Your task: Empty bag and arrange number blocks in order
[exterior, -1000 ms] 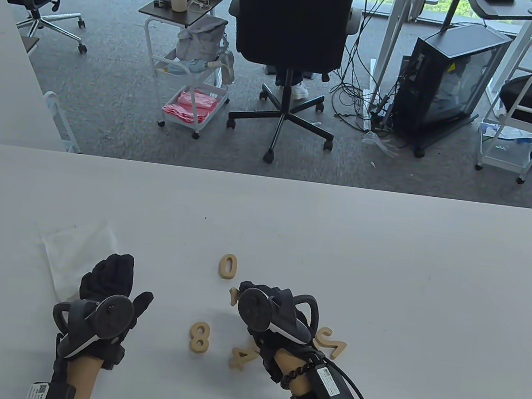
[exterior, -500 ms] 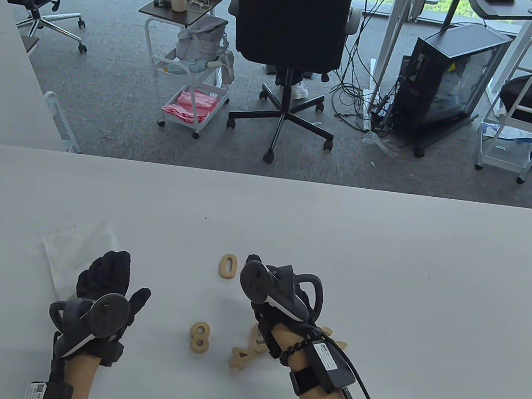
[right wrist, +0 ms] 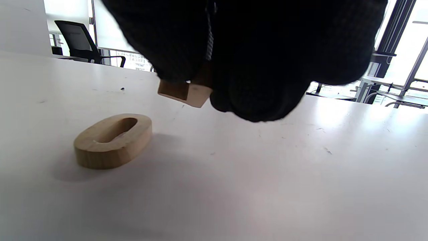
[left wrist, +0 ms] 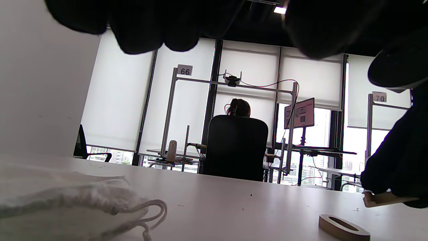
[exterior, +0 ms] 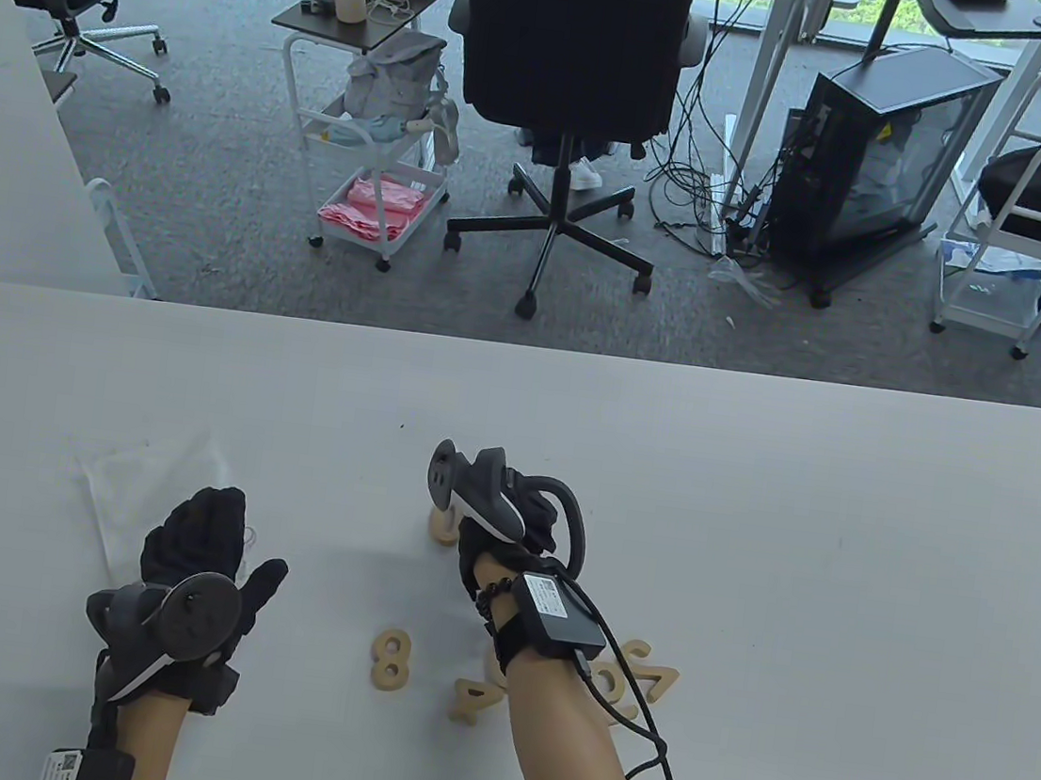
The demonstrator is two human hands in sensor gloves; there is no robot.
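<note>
The white desk (exterior: 754, 495) carries a flat white bag (exterior: 139, 485) at its left; its contents cannot be told. The left hand (exterior: 197, 549) rests on the bag's near corner, fingers relaxed. The right hand (exterior: 505, 511) hangs above the desk, pinching a wooden block (right wrist: 185, 92), its digit hidden. The 0 (right wrist: 112, 140) lies flat just left of that hand. Nearer the person lie the 8 (exterior: 392, 660), the 4 (exterior: 473, 699) and the 7 (exterior: 651, 679), the arm covering others.
</note>
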